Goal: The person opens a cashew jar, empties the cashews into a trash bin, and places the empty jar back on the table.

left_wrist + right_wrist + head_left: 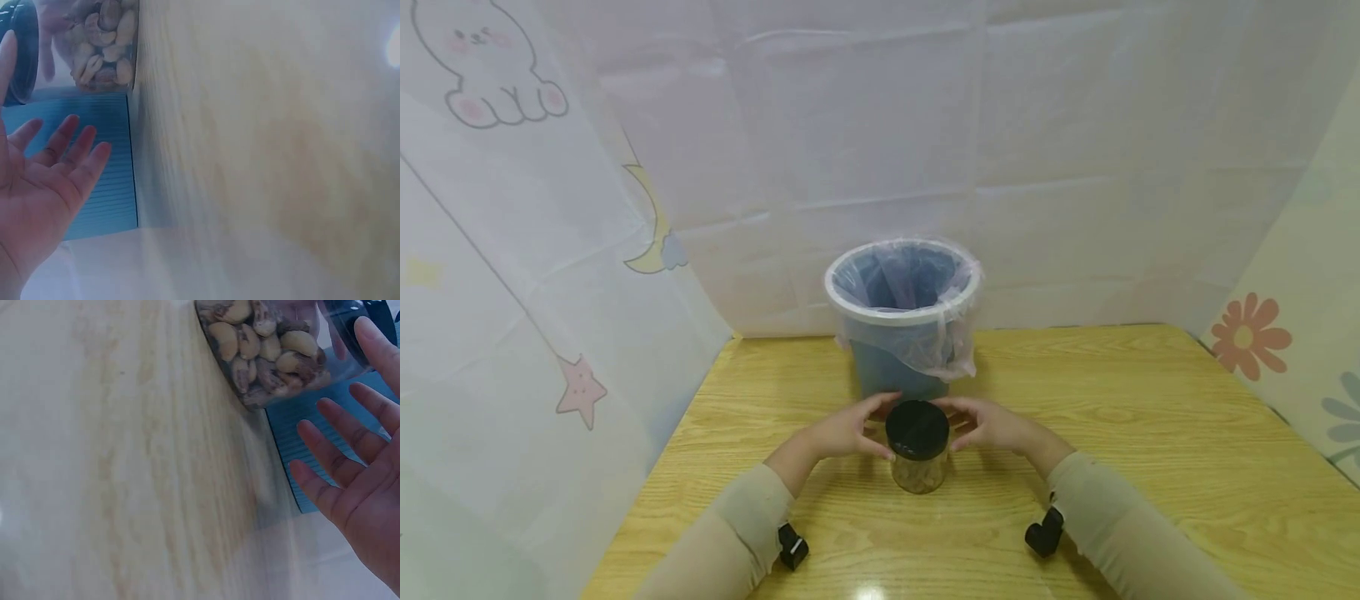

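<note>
I found the jar [919, 475] upright on the tabletop [1075, 375], just below the centre of the head frame, in front of a blue bin [880, 358]. Its black lid [917, 427] was on, and nuts [270, 347] were visible inside at the top of both wrist frames. My left hand [842, 429] and right hand [997, 427] flanked the jar at frame left and right, fingers spread wide, gripping nothing. Each thumb lay close by the lid; contact could not be confirmed.

Progress, in my judgement: both hands were in position; a firm hold had not been made, the jar not raised, the lid not removed.
</note>
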Demonstrator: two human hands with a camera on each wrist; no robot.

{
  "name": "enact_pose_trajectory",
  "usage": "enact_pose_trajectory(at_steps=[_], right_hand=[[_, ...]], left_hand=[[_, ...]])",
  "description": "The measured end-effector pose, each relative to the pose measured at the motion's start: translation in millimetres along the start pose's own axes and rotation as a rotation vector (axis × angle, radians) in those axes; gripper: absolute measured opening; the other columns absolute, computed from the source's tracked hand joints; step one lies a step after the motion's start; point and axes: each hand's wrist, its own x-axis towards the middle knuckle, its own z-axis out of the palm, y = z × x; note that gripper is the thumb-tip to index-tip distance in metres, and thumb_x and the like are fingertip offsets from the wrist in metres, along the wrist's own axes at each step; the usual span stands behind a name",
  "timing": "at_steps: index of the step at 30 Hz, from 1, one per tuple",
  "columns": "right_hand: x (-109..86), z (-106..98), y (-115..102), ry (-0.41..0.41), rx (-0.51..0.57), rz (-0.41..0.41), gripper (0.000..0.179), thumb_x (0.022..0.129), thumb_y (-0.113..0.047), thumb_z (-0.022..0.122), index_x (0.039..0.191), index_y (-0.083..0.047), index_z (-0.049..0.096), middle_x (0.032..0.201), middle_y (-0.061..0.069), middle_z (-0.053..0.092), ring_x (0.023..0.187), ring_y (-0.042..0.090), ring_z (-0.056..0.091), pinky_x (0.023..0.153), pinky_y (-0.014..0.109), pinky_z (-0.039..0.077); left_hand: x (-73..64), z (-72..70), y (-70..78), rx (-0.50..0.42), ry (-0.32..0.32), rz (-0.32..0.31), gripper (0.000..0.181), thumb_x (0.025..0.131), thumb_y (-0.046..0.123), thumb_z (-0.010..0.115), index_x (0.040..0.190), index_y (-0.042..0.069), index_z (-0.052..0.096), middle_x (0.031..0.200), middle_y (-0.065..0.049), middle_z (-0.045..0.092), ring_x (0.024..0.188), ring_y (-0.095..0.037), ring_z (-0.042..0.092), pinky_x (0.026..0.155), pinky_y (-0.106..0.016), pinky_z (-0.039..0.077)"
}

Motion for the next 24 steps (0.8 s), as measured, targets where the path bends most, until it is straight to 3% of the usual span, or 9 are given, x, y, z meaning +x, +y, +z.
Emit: enact_pose_trajectory(at_steps=[4,14,18,24], right_hand=[[1.6,4.1,5.8,0.019,0.003,0.006,0.073,0.075,-0.013,0.075,0.137,0.000,0.037,0.125,0.021,0.050,0.110,0.041,0.050,0.088,0.052,0.043],[3.8,11.8,6.6,-0.009,0.078,0.022,0.071,0.075,-0.010,0.075,0.132,0.009,0.037,0.124,0.031,0.047,0.109,0.043,0.051,0.085,0.034,0.049],[5.0,13.1,6.6,-0.016,0.098,0.028,0.070,0.076,-0.010,0.074,0.132,0.009,0.037,0.124,0.030,0.047,0.109,0.042,0.052,0.083,0.032,0.050],[7.3,13.2,7.6,-0.023,0.085,-0.014,0.066,0.076,-0.010,0.074,0.130,0.009,0.040,0.122,0.029,0.050,0.108,0.036,0.054,0.087,0.038,0.048]], left_hand=[[-0.4,2.7,0.4,-0.007,-0.016,-0.005,0.094,0.072,0.031,0.077,0.146,0.018,0.020,0.140,0.004,0.034,0.123,-0.016,0.039,0.097,-0.041,0.039],[2.8,8.5,2.4,-0.077,-0.034,0.062,0.081,0.069,0.018,0.080,0.137,0.014,0.035,0.133,-0.005,0.045,0.121,-0.023,0.045,0.090,-0.025,0.043],[4.8,10.4,2.8,-0.068,-0.037,0.087,0.079,0.069,0.018,0.080,0.135,0.010,0.037,0.131,-0.009,0.046,0.119,-0.028,0.046,0.089,-0.026,0.045],[5.9,11.2,2.0,-0.075,-0.027,0.085,0.077,0.068,0.015,0.081,0.133,0.011,0.039,0.129,-0.007,0.047,0.118,-0.023,0.048,0.088,-0.026,0.046]])
